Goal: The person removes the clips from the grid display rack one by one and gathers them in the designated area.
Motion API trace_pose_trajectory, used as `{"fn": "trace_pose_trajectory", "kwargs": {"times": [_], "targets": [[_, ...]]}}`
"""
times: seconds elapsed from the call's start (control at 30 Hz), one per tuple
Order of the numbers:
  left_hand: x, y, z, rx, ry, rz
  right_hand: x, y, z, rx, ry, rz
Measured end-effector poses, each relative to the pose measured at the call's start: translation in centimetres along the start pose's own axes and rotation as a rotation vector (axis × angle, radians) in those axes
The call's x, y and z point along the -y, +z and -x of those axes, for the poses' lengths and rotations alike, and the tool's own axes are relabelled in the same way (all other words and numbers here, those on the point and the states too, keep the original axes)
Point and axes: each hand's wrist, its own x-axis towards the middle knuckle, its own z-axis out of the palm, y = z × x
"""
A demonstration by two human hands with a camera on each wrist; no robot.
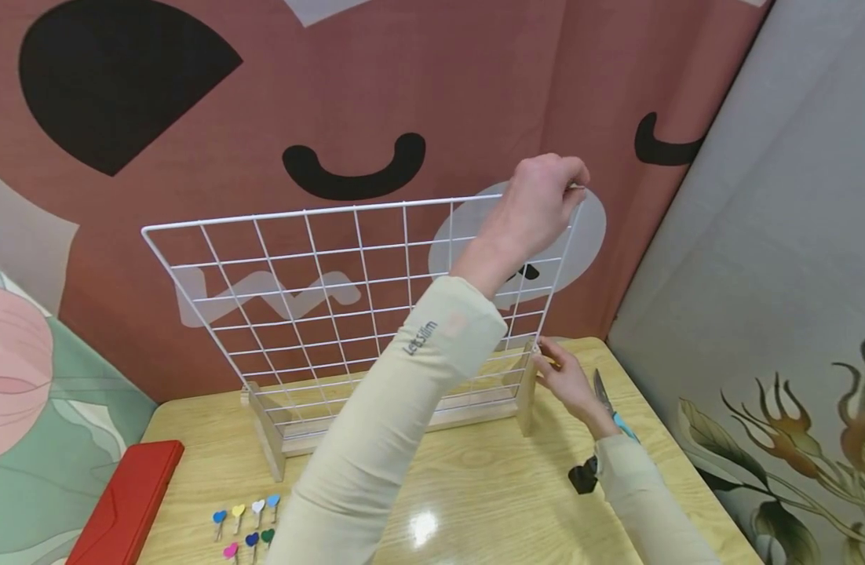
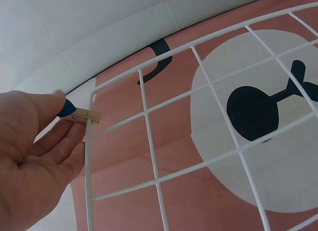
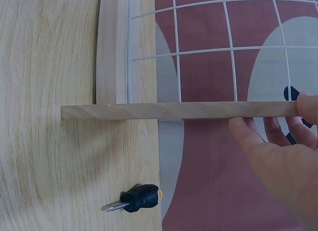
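Observation:
A white wire grid (image 1: pixel 355 206) stands upright in a wooden stand on the table. At its upper right corner is my left hand (image 1: pixel 534 204), thumb and fingers pinching a small clothespin (image 2: pixel 82 114) with a dark blue top. The clothespin's wooden jaws straddle the grid's outer side wire, just below the corner. Lower down, my right hand (image 1: pixel 570 384) holds the upper end of the stand's right side post (image 3: pixel 149 112), one fingertip over its end and another against its outer face. My left forearm crosses in front of the grid and hides part of it.
Several small clothespins with coloured hearts (image 1: pixel 252 539) lie at the table's front left, beside a red case (image 1: pixel 125 502). A stubby black screwdriver (image 3: pixel 141 197) and scissors (image 1: pixel 600 388) with a blue handle lie right of the stand. A printed curtain (image 1: pixel 475 94) hangs close behind.

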Motion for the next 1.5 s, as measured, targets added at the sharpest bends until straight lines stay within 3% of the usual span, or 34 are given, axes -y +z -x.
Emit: {"fn": "trace_pose_trajectory", "kwargs": {"times": [0.53,0.7,0.83,1.1,1.27,1.5], "targets": [[0.5,0.4,0.5,-0.122,0.051,0.051,-0.1,0.0,-0.3,0.019,-0.003,0.007],[0.9,0.4,0.8,-0.261,0.096,0.056,-0.2,0.0,-0.5,0.02,0.008,-0.004],[1.0,0.2,1.1,-0.333,0.136,0.06,-0.2,0.1,-0.5,0.02,0.024,-0.009],[2.1,-0.2,2.5,-0.344,0.088,0.116,-0.3,0.4,-0.9,0.024,0.021,-0.013],[3.0,-0.7,4.2,-0.326,0.059,0.224,-0.4,0.4,-1.4,0.038,0.014,-0.008],[4.0,-1.8,7.0,-0.347,0.053,0.297,-0.5,0.4,-1.9,0.056,0.025,0.007]]}}
